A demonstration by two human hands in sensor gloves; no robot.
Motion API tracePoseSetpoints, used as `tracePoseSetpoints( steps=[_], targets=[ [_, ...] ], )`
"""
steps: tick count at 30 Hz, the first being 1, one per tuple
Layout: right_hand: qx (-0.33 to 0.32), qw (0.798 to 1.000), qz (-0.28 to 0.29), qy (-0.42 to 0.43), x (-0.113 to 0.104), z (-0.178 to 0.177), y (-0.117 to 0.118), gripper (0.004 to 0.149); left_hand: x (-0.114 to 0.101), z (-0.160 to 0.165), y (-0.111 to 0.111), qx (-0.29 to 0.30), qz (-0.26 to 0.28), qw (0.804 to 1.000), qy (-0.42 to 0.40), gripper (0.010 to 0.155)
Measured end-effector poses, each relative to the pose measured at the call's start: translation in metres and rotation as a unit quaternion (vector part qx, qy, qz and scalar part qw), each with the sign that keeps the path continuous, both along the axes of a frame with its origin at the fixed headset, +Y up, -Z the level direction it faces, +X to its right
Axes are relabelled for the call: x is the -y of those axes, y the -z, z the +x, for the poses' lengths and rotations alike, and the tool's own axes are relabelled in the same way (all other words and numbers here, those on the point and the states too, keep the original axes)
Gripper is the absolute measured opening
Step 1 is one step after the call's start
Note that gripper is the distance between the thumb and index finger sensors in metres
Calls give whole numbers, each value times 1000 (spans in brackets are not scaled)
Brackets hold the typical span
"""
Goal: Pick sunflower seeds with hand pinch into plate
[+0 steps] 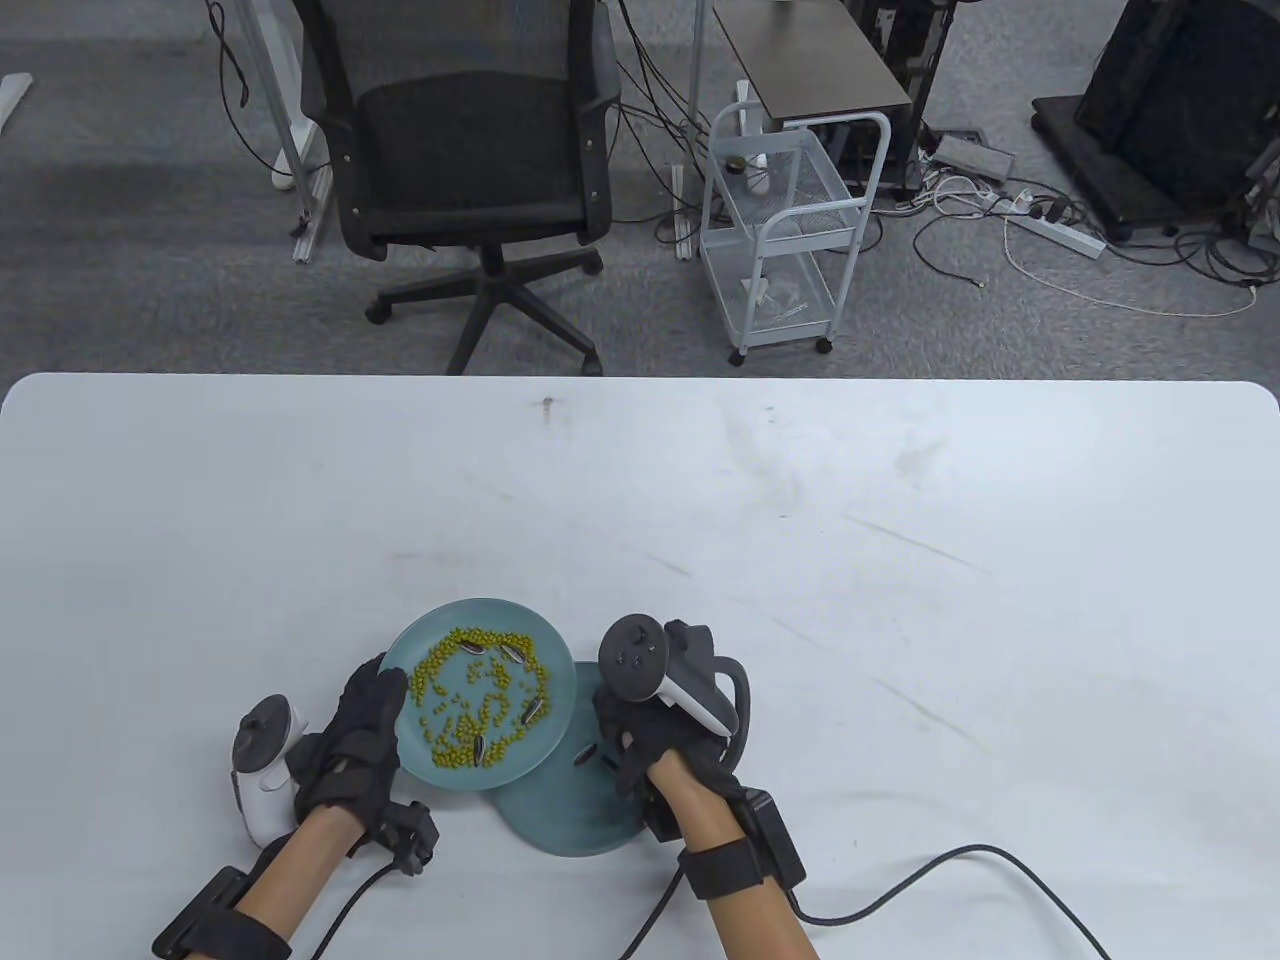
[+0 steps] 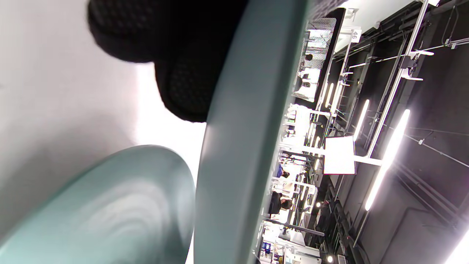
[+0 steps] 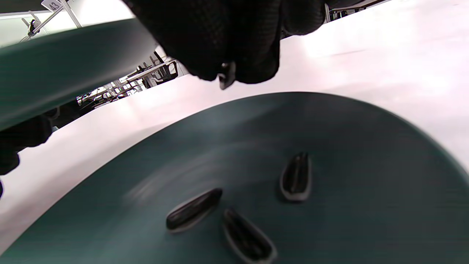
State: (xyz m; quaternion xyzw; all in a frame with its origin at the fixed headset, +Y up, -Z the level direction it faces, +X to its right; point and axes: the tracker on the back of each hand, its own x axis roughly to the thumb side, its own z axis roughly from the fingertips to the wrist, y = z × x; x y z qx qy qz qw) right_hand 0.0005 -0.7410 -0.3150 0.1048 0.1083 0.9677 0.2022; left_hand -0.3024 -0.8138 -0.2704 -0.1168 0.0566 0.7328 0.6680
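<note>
The white bench (image 1: 800, 560) fills the lower part of the table view and has faint grey scuff marks. Low in the frame, left of the middle, two teal plates overlap. The upper plate (image 1: 425, 630) is tilted and holds many small green beans (image 1: 450, 700) and some striped sunflower seeds (image 1: 513, 655). The left hand (image 1: 360, 740) holds this plate by its left rim.

The lower plate (image 1: 560, 830) lies flat on the bench. In the right wrist view three seeds (image 3: 296, 176) lie in it. The right hand (image 1: 660, 740) is over this plate, and its fingertips (image 3: 253, 69) are pressed together on one seed (image 3: 227, 75).

Beyond the bench is grey carpet (image 1: 150, 280). A black office chair (image 1: 470, 160) stands at the upper left, a white wire cart (image 1: 790, 230) near the top middle, and cables with a power strip (image 1: 1060, 232) at the upper right.

A small tag reading 46 (image 2: 354, 35) shows at the top of the left wrist view.
</note>
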Motion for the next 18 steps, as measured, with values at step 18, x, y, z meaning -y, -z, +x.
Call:
tracePoseSetpoints(
  steps=[18],
  targets=[
    [6,1000,0,-9,0,-1,0,35,1,0,0,0,0,1000,0,50]
  ],
)
